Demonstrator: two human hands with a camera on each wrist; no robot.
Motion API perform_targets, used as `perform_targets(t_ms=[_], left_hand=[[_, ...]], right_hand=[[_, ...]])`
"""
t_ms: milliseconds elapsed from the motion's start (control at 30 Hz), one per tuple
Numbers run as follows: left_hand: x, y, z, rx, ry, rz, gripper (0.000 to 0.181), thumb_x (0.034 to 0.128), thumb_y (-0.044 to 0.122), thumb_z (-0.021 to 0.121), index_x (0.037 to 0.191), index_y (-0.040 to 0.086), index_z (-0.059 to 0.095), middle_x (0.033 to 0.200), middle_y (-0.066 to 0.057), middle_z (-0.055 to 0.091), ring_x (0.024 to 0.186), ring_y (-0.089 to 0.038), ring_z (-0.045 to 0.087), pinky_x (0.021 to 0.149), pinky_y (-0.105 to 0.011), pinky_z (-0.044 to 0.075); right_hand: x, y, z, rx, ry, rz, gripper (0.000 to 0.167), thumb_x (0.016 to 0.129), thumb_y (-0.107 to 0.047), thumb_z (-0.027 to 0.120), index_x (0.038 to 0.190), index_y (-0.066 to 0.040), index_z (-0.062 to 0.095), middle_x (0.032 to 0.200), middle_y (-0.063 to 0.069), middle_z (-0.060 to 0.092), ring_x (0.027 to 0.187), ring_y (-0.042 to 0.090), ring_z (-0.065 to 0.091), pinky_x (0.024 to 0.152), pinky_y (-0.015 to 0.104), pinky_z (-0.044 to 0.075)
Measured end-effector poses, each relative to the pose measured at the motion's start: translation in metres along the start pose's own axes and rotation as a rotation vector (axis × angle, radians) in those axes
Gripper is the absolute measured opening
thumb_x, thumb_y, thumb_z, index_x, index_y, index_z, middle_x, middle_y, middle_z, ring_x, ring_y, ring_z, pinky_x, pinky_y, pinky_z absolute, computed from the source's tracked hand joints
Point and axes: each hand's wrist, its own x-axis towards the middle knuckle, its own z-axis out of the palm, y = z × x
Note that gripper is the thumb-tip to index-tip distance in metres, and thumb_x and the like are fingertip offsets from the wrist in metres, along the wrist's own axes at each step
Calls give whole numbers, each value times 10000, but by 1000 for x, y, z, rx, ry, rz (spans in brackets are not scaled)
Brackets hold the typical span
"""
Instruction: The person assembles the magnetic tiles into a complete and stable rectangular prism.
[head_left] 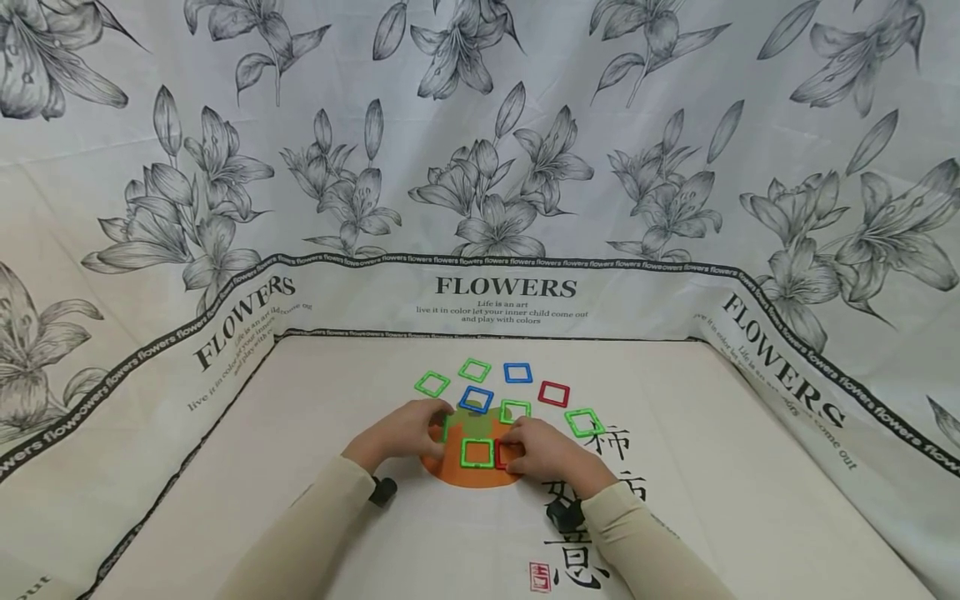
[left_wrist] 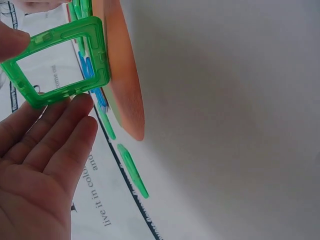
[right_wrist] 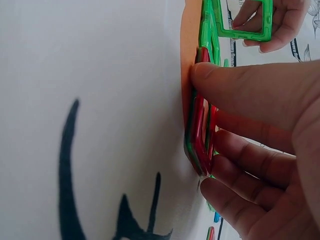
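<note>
My left hand [head_left: 408,431] pinches a green square magnetic tile frame [left_wrist: 102,57], held upright on its edge at the left side of the orange fruit print [head_left: 468,479]; the thumb is above it and the fingertips below. On that print lies another green square tile [head_left: 466,454]. Just right of it is a red tile [right_wrist: 199,127], partly covered by my right hand [head_left: 551,452]. The right thumb and fingers grip the red tile's edges in the right wrist view. A dark green edge shows beneath the red tile; I cannot tell what it is.
Beyond the hands several loose tiles lie flat: green ones [head_left: 573,423], blue ones [head_left: 517,364] and a red one [head_left: 543,392]. Black brush characters [head_left: 573,554] mark the pale cloth at right. Flower-printed curtains [head_left: 502,225] enclose the back and sides.
</note>
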Motion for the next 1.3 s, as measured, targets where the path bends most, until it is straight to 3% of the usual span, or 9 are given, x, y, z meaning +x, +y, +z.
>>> perform_targets(t_ms=[500, 1300], left_hand=[[-3, 9, 2, -51, -28, 38, 602, 714, 245, 773, 1257, 93, 564, 1246, -26, 618, 1138, -211, 596, 1010, -402, 485], [-1, 15, 7, -79, -49, 13, 611, 727, 250, 784, 1274, 93, 561, 1254, -19, 622, 1148, -211, 602, 1013, -400, 484]], right_hand=[[1, 2, -1, 7, 7, -5, 399, 826, -236, 755, 1186, -76, 692, 1123, 45, 609, 987, 167, 529, 892, 389, 482], [1, 3, 1, 18, -6, -9, 397, 839, -218, 742, 1203, -71, 683, 1164, 58, 594, 1039, 188, 537, 944, 408, 479]])
